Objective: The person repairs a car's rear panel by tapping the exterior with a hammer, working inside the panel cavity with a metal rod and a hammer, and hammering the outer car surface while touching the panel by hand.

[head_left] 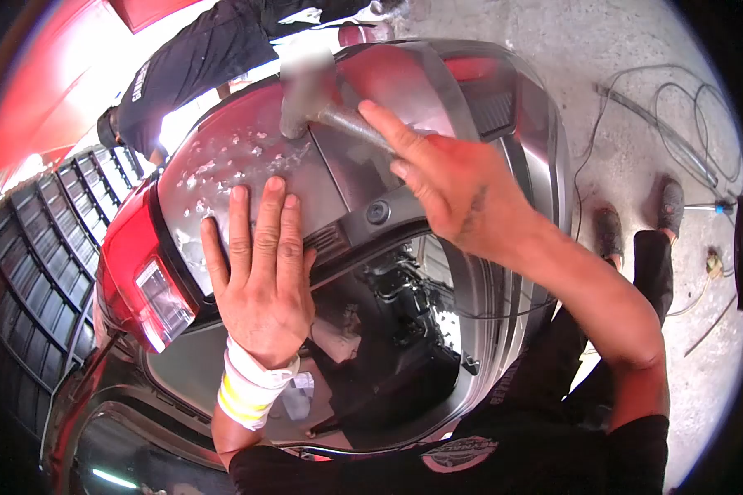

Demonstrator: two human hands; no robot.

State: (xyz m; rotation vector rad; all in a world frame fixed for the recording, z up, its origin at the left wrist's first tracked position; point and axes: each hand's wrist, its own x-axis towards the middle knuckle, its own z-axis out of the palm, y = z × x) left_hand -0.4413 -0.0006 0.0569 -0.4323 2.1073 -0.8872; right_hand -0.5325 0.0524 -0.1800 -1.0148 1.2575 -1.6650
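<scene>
My right hand (470,186) is closed round the handle of a hammer (347,122), with the index finger stretched along it. The hammer's head is over the grey car panel (223,161); blur hides whether it touches. My left hand (262,256) lies on the panel with fingers spread, below a patch of pale, chipped-looking spots. A white and yellow wrap circles its wrist. Beside the left hand is the red tail light (132,264). Between the hands, a round lock-like fitting (378,212) sits on a dark trim strip. Dark glass (388,338) lies nearer me.
Another person (198,74) in a dark shirt leans at the car's far side. Cables and a hose (669,136) lie on the concrete floor at right, near two shoes (609,231). A dark ribbed shutter or wall (33,289) stands at left.
</scene>
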